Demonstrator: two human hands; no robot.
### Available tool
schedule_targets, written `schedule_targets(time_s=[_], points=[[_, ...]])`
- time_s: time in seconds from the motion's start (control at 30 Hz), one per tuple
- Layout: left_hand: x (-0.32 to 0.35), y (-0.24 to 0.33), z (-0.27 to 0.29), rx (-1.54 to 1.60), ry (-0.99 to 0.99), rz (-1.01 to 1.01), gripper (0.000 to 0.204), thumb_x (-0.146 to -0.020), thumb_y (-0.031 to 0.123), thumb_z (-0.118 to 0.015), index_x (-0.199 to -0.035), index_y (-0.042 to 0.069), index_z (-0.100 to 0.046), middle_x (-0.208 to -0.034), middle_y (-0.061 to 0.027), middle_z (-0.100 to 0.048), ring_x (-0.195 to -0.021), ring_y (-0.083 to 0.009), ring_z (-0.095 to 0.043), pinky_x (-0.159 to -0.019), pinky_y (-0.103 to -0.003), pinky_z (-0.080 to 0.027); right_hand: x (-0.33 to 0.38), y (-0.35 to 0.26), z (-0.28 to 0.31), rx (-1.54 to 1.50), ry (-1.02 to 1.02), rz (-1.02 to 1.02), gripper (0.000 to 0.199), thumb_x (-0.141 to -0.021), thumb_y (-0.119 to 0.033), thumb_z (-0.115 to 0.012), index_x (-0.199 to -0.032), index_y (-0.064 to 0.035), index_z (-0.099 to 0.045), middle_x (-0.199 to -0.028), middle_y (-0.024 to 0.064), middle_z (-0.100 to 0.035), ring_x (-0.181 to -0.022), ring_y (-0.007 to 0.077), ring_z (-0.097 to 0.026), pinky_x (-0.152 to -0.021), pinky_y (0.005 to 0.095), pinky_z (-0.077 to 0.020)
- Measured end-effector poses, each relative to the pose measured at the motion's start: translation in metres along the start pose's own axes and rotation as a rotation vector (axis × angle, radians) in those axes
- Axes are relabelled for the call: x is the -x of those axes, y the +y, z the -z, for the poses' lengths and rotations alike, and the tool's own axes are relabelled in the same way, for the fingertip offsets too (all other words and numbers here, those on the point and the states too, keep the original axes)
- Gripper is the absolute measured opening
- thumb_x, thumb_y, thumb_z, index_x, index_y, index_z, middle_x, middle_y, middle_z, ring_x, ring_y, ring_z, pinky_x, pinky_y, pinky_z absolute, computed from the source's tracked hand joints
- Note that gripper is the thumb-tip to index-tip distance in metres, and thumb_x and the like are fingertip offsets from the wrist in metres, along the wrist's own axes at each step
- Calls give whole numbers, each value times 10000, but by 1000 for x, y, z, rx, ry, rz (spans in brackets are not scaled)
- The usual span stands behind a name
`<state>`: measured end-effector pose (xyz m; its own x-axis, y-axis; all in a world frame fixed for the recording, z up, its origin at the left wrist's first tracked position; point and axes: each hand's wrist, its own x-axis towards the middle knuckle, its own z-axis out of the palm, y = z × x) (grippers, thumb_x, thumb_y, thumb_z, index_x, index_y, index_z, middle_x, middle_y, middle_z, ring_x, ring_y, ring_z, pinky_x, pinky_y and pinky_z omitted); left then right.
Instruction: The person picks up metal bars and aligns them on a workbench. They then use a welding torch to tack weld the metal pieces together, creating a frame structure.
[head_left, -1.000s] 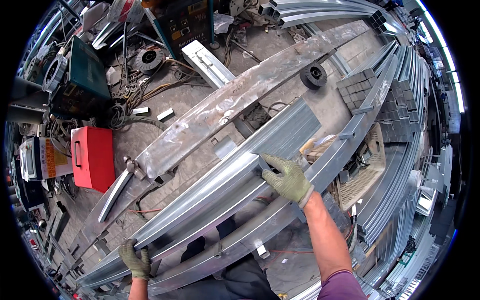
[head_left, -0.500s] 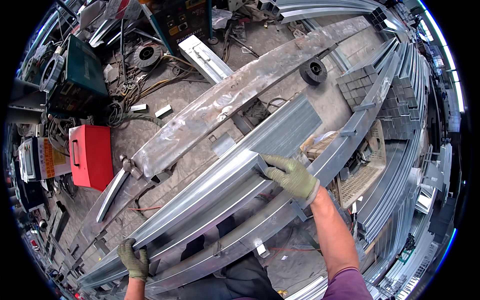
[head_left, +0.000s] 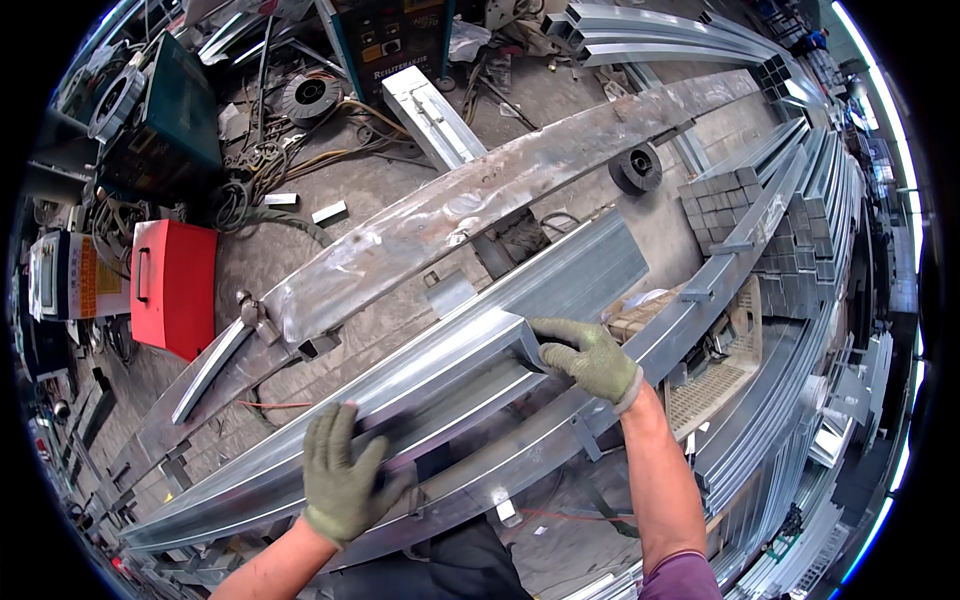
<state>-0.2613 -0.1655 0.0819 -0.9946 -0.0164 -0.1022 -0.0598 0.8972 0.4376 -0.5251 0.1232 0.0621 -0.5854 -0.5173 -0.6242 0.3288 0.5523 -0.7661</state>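
While gloved, hands on steel tube

- Long steel channel: lower-left end runs into the dark picture rim; its end is not visible.
- Left hand: palm covers the channel surface beneath; contact detail is hidden.

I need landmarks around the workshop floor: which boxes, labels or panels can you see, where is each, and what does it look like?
Red case: floor, far left; rectangular, dark handle.
White box: left of the red case; orange and blue label.
Green machine: top centre; lettered panel with yellow patches.
Green cabinet: upper left; boxy, plain side.
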Motion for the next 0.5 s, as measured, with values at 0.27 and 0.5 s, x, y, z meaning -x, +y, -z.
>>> schedule_targets(time_s=[0.27,0.5], points=[[-17,4,-31,-2,-67,-30,342,-673,223,-811,-947,60,-686,-1671,-316,-374,-1560,-506,-334,-1280,-671,-208,1,-3,-1,77,22,-25,407,-995,-79,-669,-1389,21,-690,-1123,115,-771,-963,147,-686,-871,302,-569],[-17,3,-32,15,-37,-18,327,-668,172,-794,-938,45,-660,-1659,-305,-389,-1564,-500,-329,-1281,-713,-171,-4,5,-1,99,42,21,397,-953,-63,-718,-1340,24,-712,-1171,154,-787,-1045,208,-732,-932,336,-575]])
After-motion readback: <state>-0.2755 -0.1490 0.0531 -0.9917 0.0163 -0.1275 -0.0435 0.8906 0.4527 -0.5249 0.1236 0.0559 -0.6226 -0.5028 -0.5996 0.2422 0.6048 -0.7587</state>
